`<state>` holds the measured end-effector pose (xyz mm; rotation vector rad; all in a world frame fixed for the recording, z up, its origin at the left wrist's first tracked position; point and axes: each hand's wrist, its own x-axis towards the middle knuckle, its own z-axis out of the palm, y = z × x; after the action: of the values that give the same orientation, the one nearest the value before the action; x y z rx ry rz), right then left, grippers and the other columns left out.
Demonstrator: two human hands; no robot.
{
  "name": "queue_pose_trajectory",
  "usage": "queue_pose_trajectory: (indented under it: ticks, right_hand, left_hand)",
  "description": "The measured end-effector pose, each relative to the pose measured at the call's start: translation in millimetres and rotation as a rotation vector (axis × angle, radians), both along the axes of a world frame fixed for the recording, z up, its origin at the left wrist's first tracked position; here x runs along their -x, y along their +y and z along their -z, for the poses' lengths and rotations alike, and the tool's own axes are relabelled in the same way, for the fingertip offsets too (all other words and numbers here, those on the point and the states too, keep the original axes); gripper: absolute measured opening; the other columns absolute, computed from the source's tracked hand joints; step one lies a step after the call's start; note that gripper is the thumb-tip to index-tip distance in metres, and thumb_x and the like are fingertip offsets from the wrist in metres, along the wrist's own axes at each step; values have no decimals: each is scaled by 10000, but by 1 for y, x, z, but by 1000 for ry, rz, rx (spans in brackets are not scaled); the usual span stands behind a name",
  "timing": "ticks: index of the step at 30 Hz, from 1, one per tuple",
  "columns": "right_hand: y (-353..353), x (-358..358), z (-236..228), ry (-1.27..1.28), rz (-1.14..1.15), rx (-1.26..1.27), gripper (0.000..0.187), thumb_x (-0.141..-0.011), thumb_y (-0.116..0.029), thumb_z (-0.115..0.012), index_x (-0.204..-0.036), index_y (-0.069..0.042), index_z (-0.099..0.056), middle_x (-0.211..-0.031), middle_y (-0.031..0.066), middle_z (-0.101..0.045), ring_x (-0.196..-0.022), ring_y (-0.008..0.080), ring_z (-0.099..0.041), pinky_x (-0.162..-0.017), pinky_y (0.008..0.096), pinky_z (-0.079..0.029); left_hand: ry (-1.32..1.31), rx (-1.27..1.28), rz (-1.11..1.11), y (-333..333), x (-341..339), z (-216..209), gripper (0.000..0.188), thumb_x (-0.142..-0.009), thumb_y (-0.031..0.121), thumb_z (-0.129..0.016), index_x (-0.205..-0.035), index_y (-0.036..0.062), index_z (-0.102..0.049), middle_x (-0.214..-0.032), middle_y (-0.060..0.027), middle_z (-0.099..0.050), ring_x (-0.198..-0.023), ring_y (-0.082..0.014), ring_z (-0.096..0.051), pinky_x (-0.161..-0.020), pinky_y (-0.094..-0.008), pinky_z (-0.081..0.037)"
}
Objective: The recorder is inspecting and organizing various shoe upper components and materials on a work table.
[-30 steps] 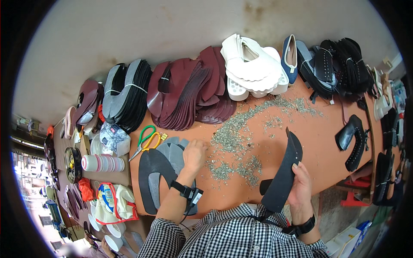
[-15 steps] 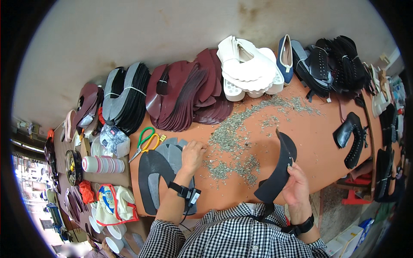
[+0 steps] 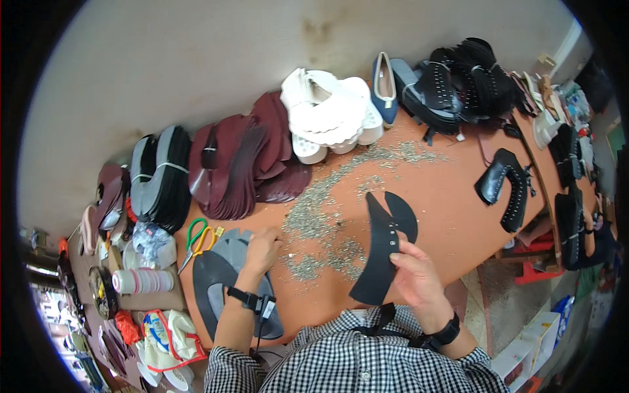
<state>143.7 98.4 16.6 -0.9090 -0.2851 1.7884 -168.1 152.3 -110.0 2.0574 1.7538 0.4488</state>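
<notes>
My right hand grips a curved black shoe upper piece above the table, thumb on its face. A short row of small silvery studs shows along that piece. My left hand has its fingers curled together at the left edge of a scatter of small metal studs. Whether something tiny is pinched in them cannot be seen. Beneath my left wrist lie several flat grey and black upper pieces, partly covered by my arm.
Green-handled and yellow-handled scissors lie left of the studs. Along the wall stand stacks of maroon uppers, white uppers, a blue shoe and black studded uppers. One studded black upper rests at the right.
The black upper piece has turned so its studded face shows more fully, upright in my right hand. My left hand stays by the studs. The whole view has swung rightward.
</notes>
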Motion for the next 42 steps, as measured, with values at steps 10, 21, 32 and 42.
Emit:
queue_pose_trajectory:
  ticks: [10, 21, 32, 42]
  right_hand:
    - [-8, -10, -3, 44, 36, 20, 286, -795, 26, -526, -1079, 56, -540, -1018, 108, -606, -925, 183, -584, -842, 315, -471]
    - [-10, 4, -4, -127, 89, -130, 334, -816, 43, -514, -1150, 46, -516, -1013, 85, -601, -881, 136, -580, -789, 261, -480]
    - [-17, 8, 1, -242, 121, -277, 310, -808, 97, -521, -1113, 47, -549, -992, 62, -600, -874, 95, -565, -780, 205, -467]
    - [-17, 8, 10, -629, 171, -403, 181, -777, 72, -582, -955, 49, -607, -874, 46, -594, -770, 79, -563, -676, 197, -470]
  left_hand:
    - [-68, 45, 16, 5, -7, -7, 66, -702, 119, -579, -702, 58, -553, -810, -67, -561, -832, -267, -545, -732, -381, -381]
    - [-922, -72, 49, -37, -103, -93, 104, -682, -9, -614, -723, 36, -529, -914, -66, -453, -885, -191, -463, -805, -301, -368]
    - [-819, -213, 261, -32, -169, -124, 100, -716, 57, -657, -739, 57, -560, -1148, -110, -388, -1111, -250, -381, -929, -359, -303]
    - [-752, -151, 184, -31, -170, -126, 117, -695, 50, -671, -713, 47, -556, -1138, -103, -405, -999, -206, -444, -851, -306, -359]
